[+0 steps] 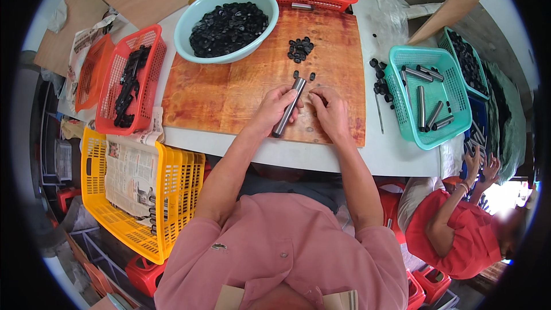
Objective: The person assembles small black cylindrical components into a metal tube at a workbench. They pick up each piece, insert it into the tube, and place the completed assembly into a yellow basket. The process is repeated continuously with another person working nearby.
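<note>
A white table (350,163) carries a reddish wooden board (229,95) at its middle. Around the board sit a pale green bowl (189,46) of black caps, red baskets (146,63) on the left, and a teal basket (427,138) on the right, loose black caps (380,80) beside it.

Wearer has a pink short-sleeved shirt (281,252), sleeves ending above the elbows, small dark emblem at 9 o'clock on the chest. One small button at centre. Both forearms bare; hands bare, no gloves, no watch or rings visible.

Yellow crate (178,195) lined with newspaper (131,175) at left; co-worker in red (465,235) at right.
</note>
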The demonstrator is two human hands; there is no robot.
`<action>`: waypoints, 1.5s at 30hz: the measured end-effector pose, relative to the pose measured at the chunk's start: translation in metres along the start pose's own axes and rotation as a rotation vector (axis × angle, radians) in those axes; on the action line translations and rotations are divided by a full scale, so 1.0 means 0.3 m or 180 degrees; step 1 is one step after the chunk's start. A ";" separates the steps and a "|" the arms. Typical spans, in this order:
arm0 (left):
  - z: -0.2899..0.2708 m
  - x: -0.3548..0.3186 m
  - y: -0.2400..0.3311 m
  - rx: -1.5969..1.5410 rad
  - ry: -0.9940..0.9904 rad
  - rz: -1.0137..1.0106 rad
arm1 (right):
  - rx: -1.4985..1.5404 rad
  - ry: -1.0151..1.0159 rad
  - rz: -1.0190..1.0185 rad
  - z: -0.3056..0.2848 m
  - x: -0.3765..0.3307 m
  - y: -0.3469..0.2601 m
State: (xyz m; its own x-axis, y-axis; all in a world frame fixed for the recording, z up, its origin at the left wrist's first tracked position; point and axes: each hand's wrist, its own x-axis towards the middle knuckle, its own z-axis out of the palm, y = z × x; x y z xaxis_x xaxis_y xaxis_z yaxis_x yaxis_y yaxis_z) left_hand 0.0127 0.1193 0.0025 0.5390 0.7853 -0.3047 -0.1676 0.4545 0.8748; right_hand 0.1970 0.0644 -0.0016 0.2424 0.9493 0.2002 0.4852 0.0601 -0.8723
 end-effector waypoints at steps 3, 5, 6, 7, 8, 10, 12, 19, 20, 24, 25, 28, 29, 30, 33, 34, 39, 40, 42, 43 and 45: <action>-0.011 -0.020 0.011 0.0135 -0.0141 -0.0002 | 0.0181 -0.0016 0.0207 0.007 0.003 0.017; -0.009 -0.034 0.022 0.0438 -0.0250 0.0071 | 0.0381 -0.0009 0.0389 0.008 0.003 0.026; -0.010 -0.039 0.032 0.0884 -0.0260 0.0204 | 0.0406 0.0037 0.0372 0.006 0.006 0.024; -0.010 -0.041 0.045 0.1329 -0.0269 0.0339 | 0.0430 0.0084 0.0354 0.001 0.010 0.020; -0.010 -0.041 0.053 0.1769 -0.0278 0.0479 | 0.0449 0.0127 0.0333 -0.002 0.013 0.017; -0.016 -0.029 0.041 0.2926 -0.0069 0.1718 | 0.0827 0.0189 0.0526 -0.002 0.014 0.021; -0.009 -0.034 0.046 0.3625 0.0027 0.2266 | 0.0914 0.0205 0.0519 0.000 0.018 0.015; 0.037 -0.053 0.004 0.4044 0.0199 0.2321 | 0.0149 0.0059 -0.0033 -0.002 0.012 0.019; 0.039 -0.054 -0.002 0.4025 0.0242 0.2386 | 0.0113 0.0061 -0.0105 0.002 0.012 0.029; 0.042 -0.049 -0.006 0.4069 0.0258 0.2667 | 0.0242 -0.0054 0.0053 -0.001 0.012 0.038; 0.041 -0.047 -0.012 0.4097 0.0273 0.2736 | 0.0281 -0.0102 0.0099 -0.007 0.011 0.030; 0.047 -0.054 -0.021 0.4128 0.0263 0.2764 | 0.0325 -0.0195 0.0073 -0.018 0.000 0.046; 0.050 -0.059 -0.022 0.4132 0.0257 0.2742 | 0.0331 -0.0222 0.0035 -0.019 -0.004 0.048; 0.053 -0.065 -0.020 0.4081 0.0265 0.2710 | 0.0308 -0.0243 0.0018 -0.022 -0.005 0.046; 0.051 -0.072 -0.011 0.3923 0.0284 0.2564 | 0.0326 -0.0332 0.0087 -0.039 -0.007 0.024; 0.041 -0.067 -0.011 0.3872 0.0286 0.2480 | 0.0392 -0.0378 0.0191 -0.042 -0.006 0.019; 0.038 -0.070 0.012 0.4054 0.0352 0.2234 | 0.0266 -0.0408 0.0083 -0.045 0.007 0.035; 0.036 -0.068 0.019 0.4048 0.0347 0.2148 | 0.0165 -0.0477 0.0159 -0.048 0.025 0.028; 0.038 -0.067 0.030 0.4061 0.0344 0.2075 | -0.0112 -0.0586 0.0361 -0.057 0.064 -0.014; 0.037 -0.066 0.033 0.4082 0.0344 0.2087 | -0.0289 -0.0625 0.0488 -0.054 0.087 -0.050; 0.048 -0.064 0.044 0.4136 0.0313 0.2152 | -0.0734 -0.0629 0.0471 -0.029 0.121 -0.078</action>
State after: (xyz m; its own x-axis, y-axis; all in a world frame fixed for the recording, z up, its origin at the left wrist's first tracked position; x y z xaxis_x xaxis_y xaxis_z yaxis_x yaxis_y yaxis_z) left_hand 0.0120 0.1042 0.0252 0.5956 0.7392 0.3144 0.5136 -0.6513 0.5586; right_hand 0.2017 0.0947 0.0299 0.1676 0.9854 -0.0311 0.6398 -0.1327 -0.7570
